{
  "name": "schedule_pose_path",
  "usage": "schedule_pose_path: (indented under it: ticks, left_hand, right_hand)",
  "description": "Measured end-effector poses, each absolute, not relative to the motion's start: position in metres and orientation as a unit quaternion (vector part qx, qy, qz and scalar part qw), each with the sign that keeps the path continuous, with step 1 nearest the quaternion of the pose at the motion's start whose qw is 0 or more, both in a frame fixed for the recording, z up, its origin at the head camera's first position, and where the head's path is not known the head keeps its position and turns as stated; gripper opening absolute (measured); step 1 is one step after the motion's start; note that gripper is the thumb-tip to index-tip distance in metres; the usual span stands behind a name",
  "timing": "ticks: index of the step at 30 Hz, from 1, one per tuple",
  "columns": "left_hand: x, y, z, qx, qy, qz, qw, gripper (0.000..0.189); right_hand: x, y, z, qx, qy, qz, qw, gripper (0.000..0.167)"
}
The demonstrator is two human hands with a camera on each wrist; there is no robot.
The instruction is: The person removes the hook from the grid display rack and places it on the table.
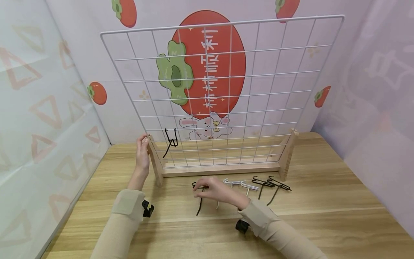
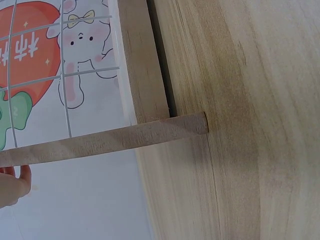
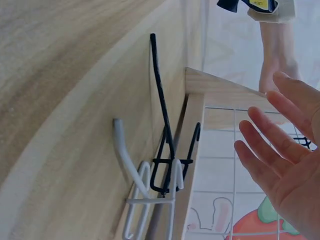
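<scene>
My left hand holds the left wooden side post of a white wire grid rack near its top, fingertips at the post's edge in the left wrist view. Above the table, my right hand hovers with its fingers spread and nothing in them. Below it lies a black wire hook, its upper end partly covered by the fingers in the head view. Beside that is a white hook, mostly hidden by the hand from above. One black double hook hangs on the grid's lower left.
Two white hooks and two black hooks lie to the right of my right hand. The rack's wooden base bar runs across behind them. A patterned cloth backs the wooden table.
</scene>
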State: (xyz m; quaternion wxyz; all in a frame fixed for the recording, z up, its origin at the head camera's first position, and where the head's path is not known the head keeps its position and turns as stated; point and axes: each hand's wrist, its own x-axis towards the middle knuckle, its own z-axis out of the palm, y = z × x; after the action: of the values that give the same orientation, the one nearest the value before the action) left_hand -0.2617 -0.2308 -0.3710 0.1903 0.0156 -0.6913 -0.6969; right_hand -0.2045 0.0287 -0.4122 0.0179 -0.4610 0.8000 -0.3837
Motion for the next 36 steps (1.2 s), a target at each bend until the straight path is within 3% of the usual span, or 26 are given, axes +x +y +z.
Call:
schedule_pose_path:
  ticks: [14,21,36]
  left_hand:
    - [-0.260,-0.231,-0.370,0.013,-0.698,-0.690,0.188,0.015]
    - [-0.261,-0.231,-0.370,0.016,-0.691,-0.698,0.186,0.014]
    - [-0.260,-0.231,-0.369,0.010,-0.691,-0.698,0.186,0.013]
  right_hand:
    - [-0.207,0.028,-0.393,-0.479,0.779,-0.405,-0.010,0.015]
    - [-0.209,0.025,-0.385,-0.489,0.774,-0.399,-0.056,0.017]
    - [-0.213,0.015,-0.364,-0.470,0.777,-0.416,-0.055,0.018]
